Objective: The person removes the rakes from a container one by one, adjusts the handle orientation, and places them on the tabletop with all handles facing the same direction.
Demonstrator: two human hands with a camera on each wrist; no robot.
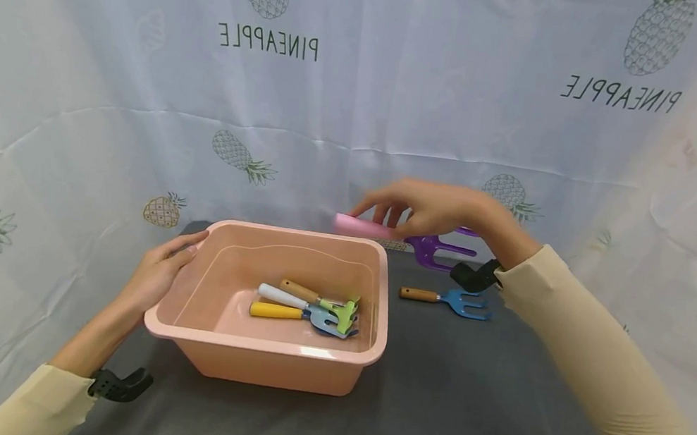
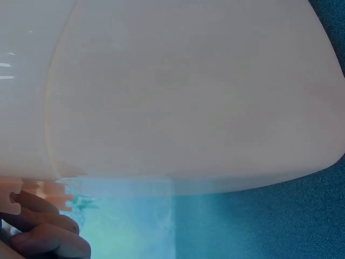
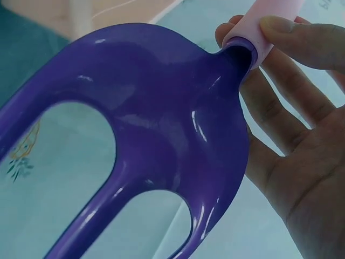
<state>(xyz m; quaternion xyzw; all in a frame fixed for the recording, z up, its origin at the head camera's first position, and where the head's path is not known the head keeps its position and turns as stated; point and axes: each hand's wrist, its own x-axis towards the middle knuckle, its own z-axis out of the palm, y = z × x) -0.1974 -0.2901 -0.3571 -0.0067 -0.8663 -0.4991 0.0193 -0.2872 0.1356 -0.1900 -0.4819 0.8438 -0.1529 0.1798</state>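
My right hand [image 1: 432, 208] pinches the pink handle of a purple hand fork [image 3: 156, 118], held above the basin's far right corner with its tines to the right. In the right wrist view the thumb and fingers close round the handle near the fork's neck. At the left end of the peach-coloured plastic basin [image 1: 263, 366], my left hand [image 1: 158, 272] grips the rim, and its fingers [image 2: 51, 240] show curled there in the left wrist view. Inside lie a yellow-handled tool [image 1: 278, 311], a white-handled tool [image 1: 281, 296] and a small green rake [image 1: 347, 315], heads overlapping on the right.
Right of the basin, a blue hand fork [image 1: 467, 304] with a wooden handle lies on the dark grey table [image 1: 463, 400]. A white curtain [image 1: 362, 91] printed with pineapples hangs behind the table and along both sides.
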